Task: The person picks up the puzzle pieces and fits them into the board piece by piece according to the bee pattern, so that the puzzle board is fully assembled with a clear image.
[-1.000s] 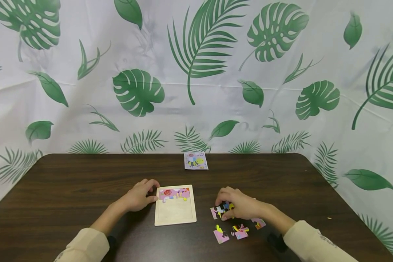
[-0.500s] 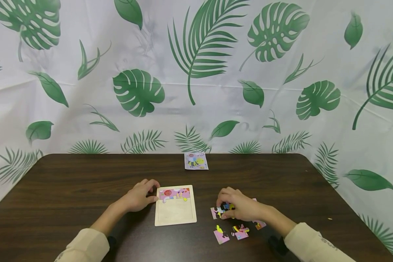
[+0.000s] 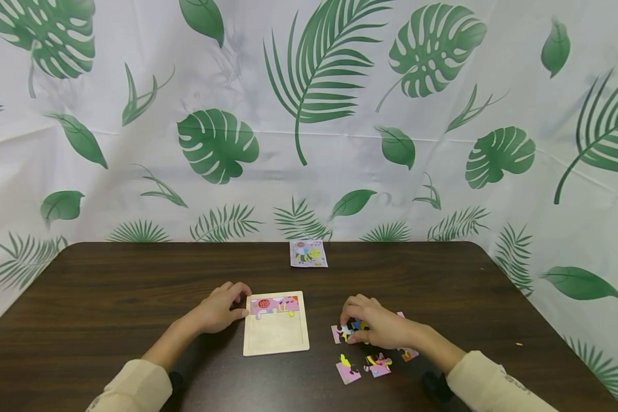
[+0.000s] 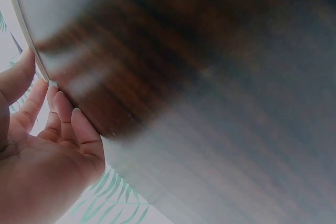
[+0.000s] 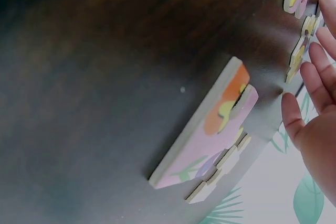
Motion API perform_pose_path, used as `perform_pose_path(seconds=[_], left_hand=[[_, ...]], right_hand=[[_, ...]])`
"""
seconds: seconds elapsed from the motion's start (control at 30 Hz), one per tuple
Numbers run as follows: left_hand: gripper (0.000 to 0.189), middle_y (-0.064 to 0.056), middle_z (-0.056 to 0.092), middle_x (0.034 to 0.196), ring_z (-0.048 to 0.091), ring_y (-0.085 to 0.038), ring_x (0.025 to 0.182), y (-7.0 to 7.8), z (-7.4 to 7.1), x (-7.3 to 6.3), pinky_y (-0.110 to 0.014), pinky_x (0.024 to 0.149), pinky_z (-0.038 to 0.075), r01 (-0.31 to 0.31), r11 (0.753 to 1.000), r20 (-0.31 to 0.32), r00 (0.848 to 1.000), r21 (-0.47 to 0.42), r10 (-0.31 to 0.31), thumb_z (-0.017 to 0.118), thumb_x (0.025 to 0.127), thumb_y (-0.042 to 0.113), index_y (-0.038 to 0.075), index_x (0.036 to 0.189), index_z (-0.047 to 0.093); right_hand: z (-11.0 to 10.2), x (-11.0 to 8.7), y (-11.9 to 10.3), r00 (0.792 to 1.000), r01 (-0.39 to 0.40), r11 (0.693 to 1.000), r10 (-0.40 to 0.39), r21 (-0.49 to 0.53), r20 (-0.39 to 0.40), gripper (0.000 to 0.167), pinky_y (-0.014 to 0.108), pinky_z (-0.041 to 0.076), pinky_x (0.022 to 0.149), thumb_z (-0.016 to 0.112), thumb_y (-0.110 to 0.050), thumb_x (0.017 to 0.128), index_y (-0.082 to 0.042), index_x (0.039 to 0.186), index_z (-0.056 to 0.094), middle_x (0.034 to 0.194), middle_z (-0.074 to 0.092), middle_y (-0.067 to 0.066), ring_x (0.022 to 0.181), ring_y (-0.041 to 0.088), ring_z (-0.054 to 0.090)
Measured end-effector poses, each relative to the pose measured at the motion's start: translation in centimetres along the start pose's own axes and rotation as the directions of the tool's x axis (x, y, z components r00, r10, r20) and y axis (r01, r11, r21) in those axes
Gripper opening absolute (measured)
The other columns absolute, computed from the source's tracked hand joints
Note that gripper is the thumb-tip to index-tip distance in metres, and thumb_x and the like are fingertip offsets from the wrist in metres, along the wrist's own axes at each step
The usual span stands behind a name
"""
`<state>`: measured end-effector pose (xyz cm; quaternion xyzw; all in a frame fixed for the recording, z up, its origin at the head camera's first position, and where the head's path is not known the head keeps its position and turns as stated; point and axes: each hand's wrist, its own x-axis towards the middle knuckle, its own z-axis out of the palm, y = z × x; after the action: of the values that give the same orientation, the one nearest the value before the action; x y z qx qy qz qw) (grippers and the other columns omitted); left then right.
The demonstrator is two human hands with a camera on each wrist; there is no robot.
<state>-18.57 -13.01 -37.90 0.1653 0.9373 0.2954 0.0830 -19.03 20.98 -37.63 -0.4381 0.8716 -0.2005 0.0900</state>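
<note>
A square wooden puzzle frame (image 3: 276, 335) lies on the table, its top row filled with pink printed pieces (image 3: 273, 304). My left hand (image 3: 218, 308) holds it at the far left corner, thumb on the left edge and index finger at the corner. In the left wrist view, the thumb and fingertips of the left hand (image 4: 50, 129) meet the frame's edge (image 4: 26, 30). My right hand (image 3: 373, 321) is over the loose pieces, its thumb and fingers around a black, blue and white jigsaw puzzle piece (image 3: 349, 328). The palm partly hides that piece and others.
Two loose pieces, one pink and yellow (image 3: 347, 371) and one multicoloured (image 3: 378, 364), lie nearer the front. Another piece (image 3: 408, 353) shows beyond the right wrist. A bee picture card (image 3: 308, 253) lies at the table's far edge, before a leaf-print cloth (image 3: 340, 171).
Almost nothing differs. The right hand has shifted very slightly to the right since the first frame and stays around the same piece; the left hand and frame keep still.
</note>
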Motion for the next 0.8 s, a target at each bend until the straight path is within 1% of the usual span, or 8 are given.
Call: perform_pose_path(seconds=[0.17,0.33,0.43,0.53,0.8], left_hand=[[0.028,-0.005,0.045,0.091,0.044,-0.024,0.086,-0.07,0.05,-0.01,-0.044,0.07,0.038,0.001,1.0,-0.001,1.0,0.0,-0.001,0.066,0.084,0.014,0.011,0.108,0.052],[0.028,-0.005,0.045,0.091,0.044,-0.024,0.086,0.01,-0.01,-0.06,-0.043,0.07,0.038,0.005,1.0,-0.003,1.0,-0.001,-0.005,0.065,0.084,0.014,0.011,0.108,0.052],[0.028,-0.005,0.046,0.091,0.044,-0.024,0.086,0.0,-0.02,-0.04,-0.043,0.07,0.038,-0.012,1.0,0.001,1.0,-0.004,0.012,0.065,0.084,0.014,0.01,0.108,0.052],[0.028,-0.005,0.046,0.091,0.044,-0.024,0.086,0.06,-0.07,-0.07,-0.043,0.07,0.038,-0.015,1.0,0.005,1.0,-0.008,0.015,0.065,0.085,0.014,0.01,0.109,0.051],[0.028,-0.006,0.046,0.091,0.044,-0.024,0.085,0.32,-0.21,-0.21,-0.043,0.071,0.038,-0.006,1.0,0.01,1.0,-0.007,0.006,0.065,0.085,0.014,0.009,0.109,0.051]], right_hand=[[-0.05,0.03,0.08,1.0,0.009,1.0,-0.009,0.008,0.003,0.019,0.038,0.032,0.079,0.066,-0.024,0.084,-0.015,0.098,0.057,0.102,0.049,-0.008,0.095,0.012,0.043],[-0.12,0.04,0.27,1.0,0.002,1.0,-0.002,0.012,0.003,0.02,0.039,0.033,0.079,0.066,-0.025,0.084,-0.015,0.098,0.056,0.101,0.049,-0.008,0.094,0.012,0.044],[-0.24,0.1,0.3,1.0,-0.011,1.0,0.011,0.015,0.01,0.02,0.038,0.033,0.079,0.066,-0.025,0.084,-0.015,0.098,0.056,0.1,0.049,-0.008,0.091,0.012,0.045],[-0.37,0.21,0.24,0.999,-0.035,0.999,0.034,0.028,0.024,0.019,0.035,0.033,0.077,0.067,-0.024,0.084,-0.015,0.096,0.056,0.098,0.05,-0.008,0.088,0.011,0.044],[-0.69,0.46,0.14,0.996,-0.084,0.996,0.082,0.032,0.034,0.019,0.033,0.03,0.075,0.069,-0.024,0.082,-0.016,0.094,0.057,0.093,0.05,-0.01,0.083,0.008,0.044]])
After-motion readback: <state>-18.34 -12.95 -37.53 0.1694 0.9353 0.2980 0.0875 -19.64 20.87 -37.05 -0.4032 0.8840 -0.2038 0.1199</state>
